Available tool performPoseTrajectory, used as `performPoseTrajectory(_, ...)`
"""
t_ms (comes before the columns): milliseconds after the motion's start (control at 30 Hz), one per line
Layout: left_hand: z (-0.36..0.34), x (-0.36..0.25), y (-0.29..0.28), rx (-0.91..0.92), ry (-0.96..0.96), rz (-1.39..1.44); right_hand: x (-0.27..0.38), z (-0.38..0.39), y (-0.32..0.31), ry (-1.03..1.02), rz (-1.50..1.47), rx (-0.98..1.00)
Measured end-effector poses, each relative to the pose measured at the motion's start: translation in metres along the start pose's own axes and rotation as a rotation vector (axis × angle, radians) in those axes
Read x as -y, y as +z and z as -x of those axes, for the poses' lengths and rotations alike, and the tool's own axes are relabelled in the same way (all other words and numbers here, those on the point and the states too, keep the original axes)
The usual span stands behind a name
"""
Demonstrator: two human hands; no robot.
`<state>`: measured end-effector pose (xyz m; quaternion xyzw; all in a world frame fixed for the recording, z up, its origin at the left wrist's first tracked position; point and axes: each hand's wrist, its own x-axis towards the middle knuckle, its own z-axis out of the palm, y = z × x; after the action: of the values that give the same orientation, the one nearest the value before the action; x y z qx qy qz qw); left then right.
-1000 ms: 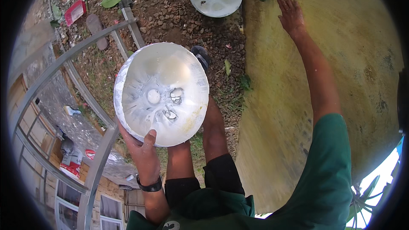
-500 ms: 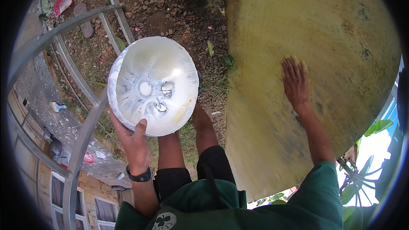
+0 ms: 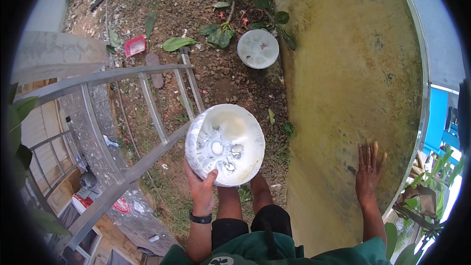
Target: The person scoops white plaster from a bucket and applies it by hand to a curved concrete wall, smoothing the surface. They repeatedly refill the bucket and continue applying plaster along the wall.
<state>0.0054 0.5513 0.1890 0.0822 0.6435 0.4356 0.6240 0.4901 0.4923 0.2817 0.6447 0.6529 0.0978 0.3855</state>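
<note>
Broad yellow, dark-blotched wall [image 3: 338, 93] beside stony brown ground [image 3: 225, 88]

One white, round, smeared bowl [image 3: 226, 137], apparently plastic, sits just beyond the left hand [image 3: 201, 189], well apart from the right hand [image 3: 370, 172]. Its mouth faces up toward the wearer, probably so the contents don't spill and the inside is easy to reach. One-handed support at the near rim seems chosen to leave the right hand free. Farther ahead of the left hand, a pale round container [image 3: 255, 58] stands on the ground near the wall; a silver metal ladder [image 3: 117, 72] lies to that hand's left.

The left hand grasps the bowl, thumb over the rim, fingers curled round the outside and partly hidden. The right hand grips nothing: it is spread flat against the wall, fingers straight and slightly apart, pale residue on the tips; whether the whole palm presses, I cannot tell.
</note>
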Motion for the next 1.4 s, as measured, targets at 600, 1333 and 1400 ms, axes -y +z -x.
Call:
performPoseTrajectory(600,0.06,0.013,-0.009,-0.106,0.04,-0.061,-0.001,0.031,0.001,0.155,-0.182,0.189)
performPoseTrajectory(1333,0.095,0.106,-0.03,0.064,-0.171,0.138,0.159,-0.31,0.199,-0.229,0.579,-0.004)
performPoseTrajectory(1400,0.089,0.109,-0.03,0.105,-0.163,0.15,0.166,-0.345,0.198,-0.175,0.545,-0.032)
